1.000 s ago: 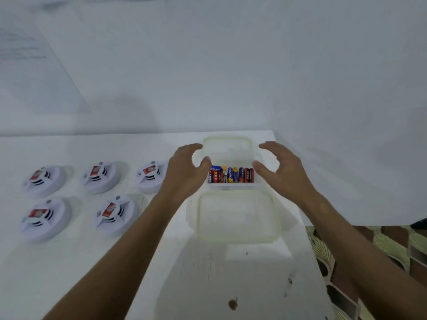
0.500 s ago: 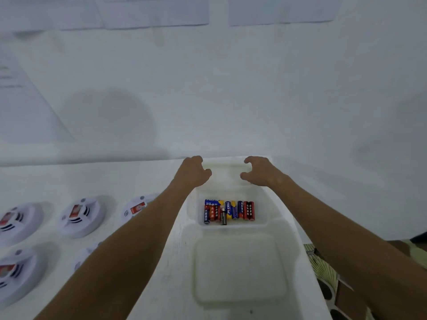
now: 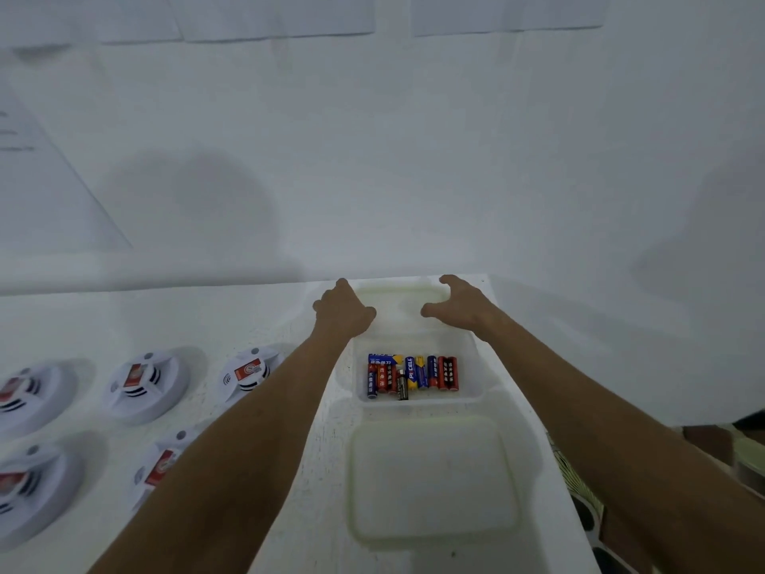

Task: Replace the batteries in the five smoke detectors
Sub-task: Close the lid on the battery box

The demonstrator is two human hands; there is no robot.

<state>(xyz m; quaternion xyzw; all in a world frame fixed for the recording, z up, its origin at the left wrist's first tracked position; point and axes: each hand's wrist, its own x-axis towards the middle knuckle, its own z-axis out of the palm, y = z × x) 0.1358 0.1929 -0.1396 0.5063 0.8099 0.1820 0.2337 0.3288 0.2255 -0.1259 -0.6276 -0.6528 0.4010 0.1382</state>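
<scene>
Batteries (image 3: 414, 377) lie in a loose row on the floor of an open translucent plastic box (image 3: 472, 366), which serves as the landmark. Just beyond the box's far edge, the left hand (image 3: 341, 312) reaches over a pale lid-like piece (image 3: 397, 300) with its fingers curled downward at that piece's left side; whether they actually grip it I cannot tell. The right hand (image 3: 457, 304) is at the same piece's right side, thumb pointing inward and fingers curved over the far corner, and its hold is equally unclear. Both bare forearms run back toward the camera, one along each side of the box. On the near side of the box lies a second translucent rectangular tray or lid (image 3: 432, 478), flat on the white table (image 3: 256, 532). Left of the box, five white round smoke detectors (image 3: 145, 385) with red labels sit in two rows, the nearest (image 3: 246, 372) partly hidden by the left forearm. Beyond the box rises a white wall (image 3: 372, 159).
</scene>
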